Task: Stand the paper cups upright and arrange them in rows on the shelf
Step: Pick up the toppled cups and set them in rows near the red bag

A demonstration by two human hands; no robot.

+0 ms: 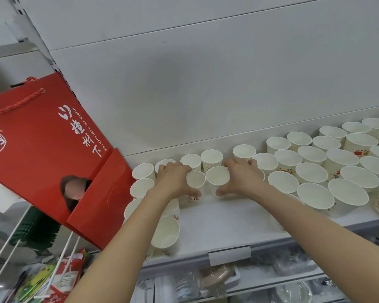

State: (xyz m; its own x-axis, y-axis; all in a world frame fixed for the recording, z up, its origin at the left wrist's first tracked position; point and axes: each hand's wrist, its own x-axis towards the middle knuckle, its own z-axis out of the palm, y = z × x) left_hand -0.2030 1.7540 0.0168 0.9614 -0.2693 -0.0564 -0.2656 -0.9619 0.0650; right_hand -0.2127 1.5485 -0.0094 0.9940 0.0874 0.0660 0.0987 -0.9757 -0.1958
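Note:
Many white paper cups stand upright on the white shelf (219,221). My left hand (175,178) grips one cup (196,182) from its left side. Beside it my right hand (242,176) grips another cup (218,179), fingers over the rim and thumb low on the wall. The two held cups stand side by side, just in front of the back row (211,159). A column of cups (143,171) runs along the shelf's left end, with one cup (165,234) near the front edge. Wider paper bowls (311,172) fill the right part of the shelf.
A red gift bag (44,149) with a rope handle leans against the shelf's left end. The white back panel (206,95) rises behind the cups. A price-tag holder (229,254) sits on the front edge. Below lie plastic-wrapped goods (217,281) and snack packets (64,272).

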